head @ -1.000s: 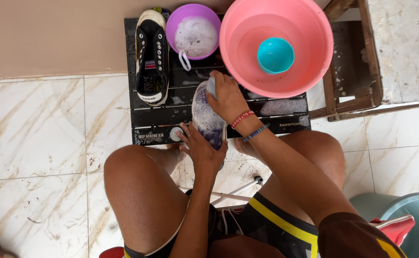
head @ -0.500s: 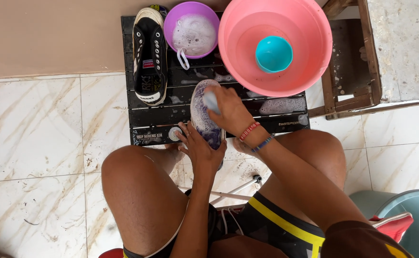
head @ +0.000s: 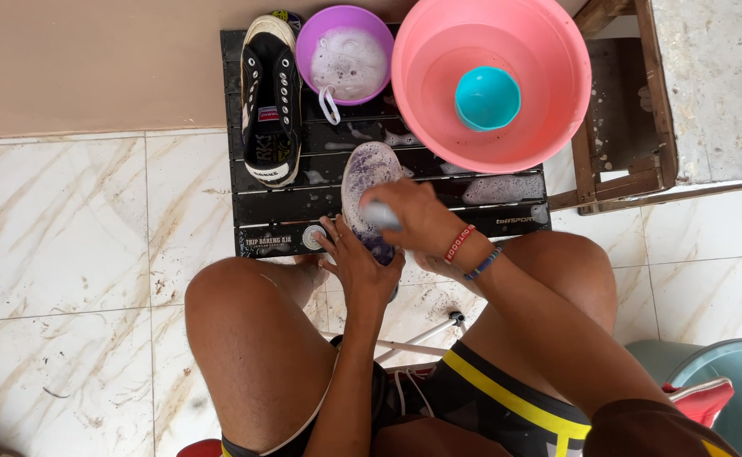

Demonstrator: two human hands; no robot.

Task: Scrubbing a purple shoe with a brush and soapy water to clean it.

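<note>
Your left hand [head: 361, 269] cups the near end of the soapy shoe [head: 369, 188], which lies sole-up on the near edge of the black slatted worktop [head: 257, 207]. Your right hand [head: 417, 222] is closed round a pale brush [head: 381, 216] pressed on the sole. Judgement: shoe is wet and lathered, so slippery; rubber sole stiff, cloth upper soft and heavier with water. Best hold looks like the heel and sides, fingers wrapped under, not on the foamy sole. Far left: second black shoe [head: 270, 97], upright. Beside it a purple bowl [head: 352, 21] of suds, then a pink basin [head: 557, 76] holding a teal cup [head: 487, 97]
</note>
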